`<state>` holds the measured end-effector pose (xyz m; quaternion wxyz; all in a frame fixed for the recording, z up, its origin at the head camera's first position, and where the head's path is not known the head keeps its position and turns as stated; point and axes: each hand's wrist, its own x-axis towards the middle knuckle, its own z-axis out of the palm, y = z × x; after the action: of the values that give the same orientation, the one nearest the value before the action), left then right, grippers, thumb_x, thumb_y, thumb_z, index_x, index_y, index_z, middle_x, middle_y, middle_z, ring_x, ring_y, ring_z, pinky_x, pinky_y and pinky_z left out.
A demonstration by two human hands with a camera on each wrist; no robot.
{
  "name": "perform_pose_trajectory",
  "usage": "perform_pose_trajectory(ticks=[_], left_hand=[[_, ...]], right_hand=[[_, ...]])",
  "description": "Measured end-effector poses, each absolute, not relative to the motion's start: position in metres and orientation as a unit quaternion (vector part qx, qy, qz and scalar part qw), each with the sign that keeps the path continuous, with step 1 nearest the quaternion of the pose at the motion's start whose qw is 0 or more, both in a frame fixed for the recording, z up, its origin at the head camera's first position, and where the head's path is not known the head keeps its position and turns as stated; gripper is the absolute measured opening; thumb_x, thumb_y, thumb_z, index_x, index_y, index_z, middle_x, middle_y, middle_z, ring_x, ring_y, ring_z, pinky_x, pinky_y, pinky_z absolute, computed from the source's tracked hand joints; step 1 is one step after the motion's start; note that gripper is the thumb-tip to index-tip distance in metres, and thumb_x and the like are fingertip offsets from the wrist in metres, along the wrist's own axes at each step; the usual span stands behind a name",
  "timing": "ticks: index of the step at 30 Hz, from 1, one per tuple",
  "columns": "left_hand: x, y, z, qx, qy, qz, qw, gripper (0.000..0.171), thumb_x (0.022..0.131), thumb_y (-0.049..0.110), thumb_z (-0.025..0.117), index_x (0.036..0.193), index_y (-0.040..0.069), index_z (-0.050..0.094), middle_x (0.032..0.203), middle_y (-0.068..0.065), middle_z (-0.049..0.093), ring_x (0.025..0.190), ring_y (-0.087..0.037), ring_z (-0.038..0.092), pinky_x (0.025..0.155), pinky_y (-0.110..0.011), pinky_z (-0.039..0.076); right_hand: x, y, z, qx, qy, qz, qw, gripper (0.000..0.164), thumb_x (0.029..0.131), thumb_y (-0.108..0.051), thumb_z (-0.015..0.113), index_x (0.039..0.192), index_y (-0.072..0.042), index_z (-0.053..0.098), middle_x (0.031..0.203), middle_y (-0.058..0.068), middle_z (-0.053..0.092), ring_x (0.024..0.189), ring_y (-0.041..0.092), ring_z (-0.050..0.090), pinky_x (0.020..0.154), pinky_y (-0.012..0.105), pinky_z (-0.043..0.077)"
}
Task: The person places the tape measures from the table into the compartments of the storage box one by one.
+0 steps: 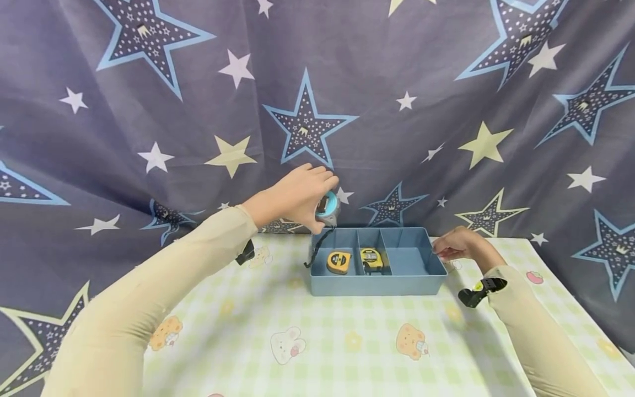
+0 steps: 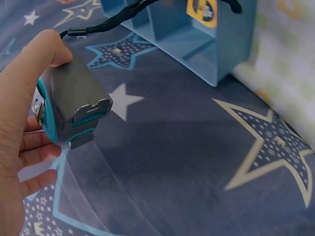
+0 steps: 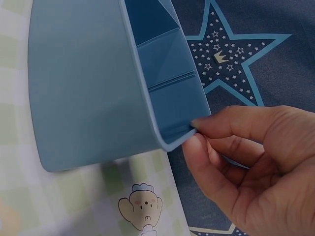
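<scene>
My left hand [image 1: 303, 193] grips a grey and teal tape measure [image 2: 78, 96], raised above the left end of a blue divided box [image 1: 377, 285]. From the tape measure a black wrist strap [image 2: 112, 23] hangs down past the box's left end. A yellow-orange tape measure [image 1: 339, 263] lies in the left compartment. In the narrow middle one is a yellow and grey tape measure [image 1: 370, 257]. The wide right compartment [image 1: 408, 259] shows its bare floor. At the box's right end, my right hand [image 3: 256, 162] pinches the rim between thumb and forefinger.
The box stands near the back of a table under a green checked cloth [image 1: 347, 353] with cartoon prints. Right behind it hangs a dark curtain [image 1: 367, 154] with stars. A black wrist camera [image 1: 481, 291] sits on the right wrist.
</scene>
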<state>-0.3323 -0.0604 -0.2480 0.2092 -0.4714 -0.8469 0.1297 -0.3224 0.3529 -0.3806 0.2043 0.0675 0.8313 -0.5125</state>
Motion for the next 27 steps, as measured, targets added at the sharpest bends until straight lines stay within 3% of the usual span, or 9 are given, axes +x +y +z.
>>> perform_pose_trajectory(ticks=[14,19,27], left_hand=[[-0.330,-0.025,-0.252,-0.503,-0.838,0.060,0.203,0.068,0.066,0.057,0.075,0.114,0.014,0.056,0.109,-0.003,0.060,0.093,-0.020,0.054,0.081,-0.039,0.049],[-0.330,-0.015,-0.252,-0.501,-0.840,0.056,0.203,0.068,0.066,0.057,0.075,0.115,0.014,0.056,0.107,-0.002,0.059,0.093,-0.020,0.053,0.080,-0.039,0.048],[-0.333,0.000,-0.256,-0.493,-0.843,0.044,0.209,0.071,0.066,0.060,0.076,0.117,0.014,0.057,0.109,-0.003,0.060,0.095,-0.021,0.054,0.082,-0.039,0.048]], right_hand=[[-0.319,0.353,-0.379,0.070,0.830,-0.515,0.201,0.038,0.085,0.002,0.065,0.118,0.021,0.060,0.070,-0.004,0.068,0.067,0.007,0.066,0.073,0.025,0.061],[-0.319,0.353,-0.378,0.076,0.831,-0.513,0.200,0.032,0.085,0.002,0.066,0.113,0.017,0.064,0.070,-0.004,0.069,0.067,0.007,0.067,0.073,0.025,0.061],[-0.322,0.352,-0.379,0.086,0.833,-0.511,0.195,0.037,0.084,0.002,0.065,0.117,0.018,0.061,0.071,-0.003,0.068,0.066,0.008,0.066,0.071,0.025,0.060]])
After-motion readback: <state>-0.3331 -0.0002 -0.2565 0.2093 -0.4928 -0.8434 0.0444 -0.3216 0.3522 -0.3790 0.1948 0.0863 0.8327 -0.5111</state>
